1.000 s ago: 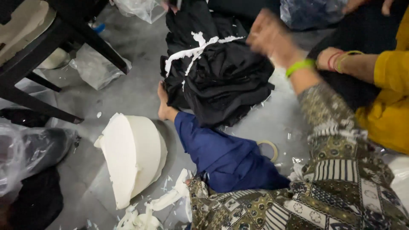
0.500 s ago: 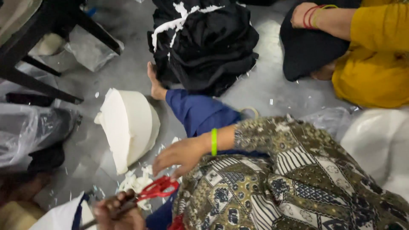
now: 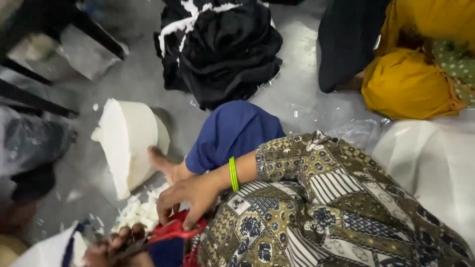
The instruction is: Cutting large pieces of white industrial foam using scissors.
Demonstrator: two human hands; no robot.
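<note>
Plainly, red-handled scissors (image 3: 170, 231), blades blurred.

Black cloth pile (image 3: 222, 49) with white ties lay on the grey floor (image 3: 302, 94), far side. White foam block (image 3: 129, 143) stood left. Clear plastic bag (image 3: 79, 52) sat beside dark chair legs (image 3: 59, 29).

a garment workshop floor: tied bundles of black cloth (image 3: 222, 49), white fabric scraps (image 3: 136, 212), bare grey concrete floor (image 3: 307, 89)
</note>
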